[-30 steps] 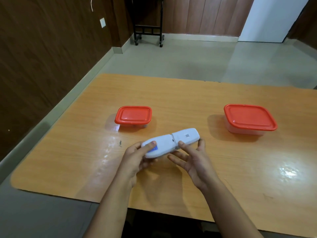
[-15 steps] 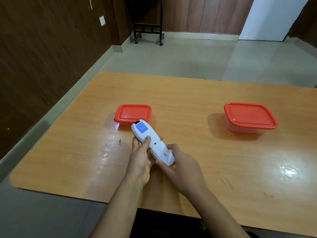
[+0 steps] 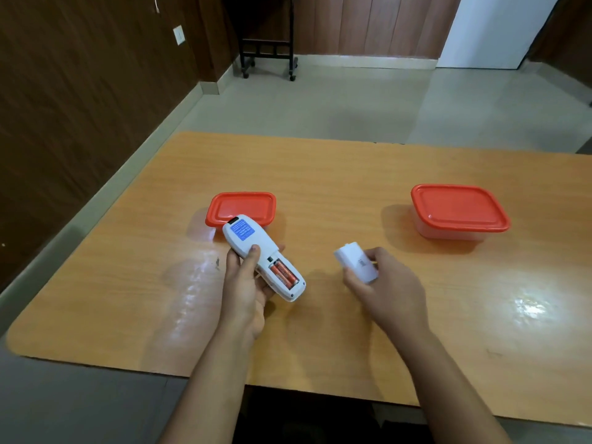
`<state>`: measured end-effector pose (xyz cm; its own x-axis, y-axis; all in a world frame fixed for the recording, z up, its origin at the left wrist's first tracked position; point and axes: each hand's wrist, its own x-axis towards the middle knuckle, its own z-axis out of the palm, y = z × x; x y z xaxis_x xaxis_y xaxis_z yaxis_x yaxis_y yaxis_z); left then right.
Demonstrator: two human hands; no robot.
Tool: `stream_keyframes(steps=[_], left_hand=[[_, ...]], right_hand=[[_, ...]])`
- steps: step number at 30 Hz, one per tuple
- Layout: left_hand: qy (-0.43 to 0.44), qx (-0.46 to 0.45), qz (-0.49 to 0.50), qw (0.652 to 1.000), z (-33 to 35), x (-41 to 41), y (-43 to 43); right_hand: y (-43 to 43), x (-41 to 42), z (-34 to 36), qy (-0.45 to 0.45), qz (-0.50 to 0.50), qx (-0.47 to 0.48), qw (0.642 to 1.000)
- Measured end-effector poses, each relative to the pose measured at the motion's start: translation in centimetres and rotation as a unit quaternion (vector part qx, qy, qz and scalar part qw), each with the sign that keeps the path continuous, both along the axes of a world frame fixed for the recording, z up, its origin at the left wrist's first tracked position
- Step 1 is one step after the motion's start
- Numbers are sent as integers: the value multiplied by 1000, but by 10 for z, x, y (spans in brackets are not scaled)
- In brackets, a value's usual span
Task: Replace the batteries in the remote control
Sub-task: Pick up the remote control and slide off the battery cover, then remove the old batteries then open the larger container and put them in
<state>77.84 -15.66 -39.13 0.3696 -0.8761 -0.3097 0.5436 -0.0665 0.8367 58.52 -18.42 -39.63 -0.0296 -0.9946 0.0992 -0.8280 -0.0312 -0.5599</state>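
Head view, left hand (image 3: 246, 283) gripping remote control (image 3: 256, 251), batteries (image 3: 284, 272) exposed; right hand (image 3: 384, 290) pinching battery cover (image 3: 355, 261)

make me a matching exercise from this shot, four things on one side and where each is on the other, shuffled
1 remote control
2 battery cover
3 batteries
4 large red-lidded container

A pinched in the right hand
B gripped in the left hand
C standing apart at the right, lid on
D seated side by side, uncovered

Pairs: 1-B, 2-A, 3-D, 4-C
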Motion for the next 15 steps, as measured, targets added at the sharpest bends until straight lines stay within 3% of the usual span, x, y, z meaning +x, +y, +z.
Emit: stream_keyframes(steps=[7, 12, 15], left_hand=[[-26, 0, -69, 997, 0, -11, 4], [-21, 10, -86, 996, 0, -13, 4], [1, 30, -95, 995, 0, -10, 4]], right_hand=[[-32, -40, -29, 69, -124, -7, 990], [-36, -37, -34, 133, -120, -6, 984], [-31, -21, -30, 75, -79, -83, 991]])
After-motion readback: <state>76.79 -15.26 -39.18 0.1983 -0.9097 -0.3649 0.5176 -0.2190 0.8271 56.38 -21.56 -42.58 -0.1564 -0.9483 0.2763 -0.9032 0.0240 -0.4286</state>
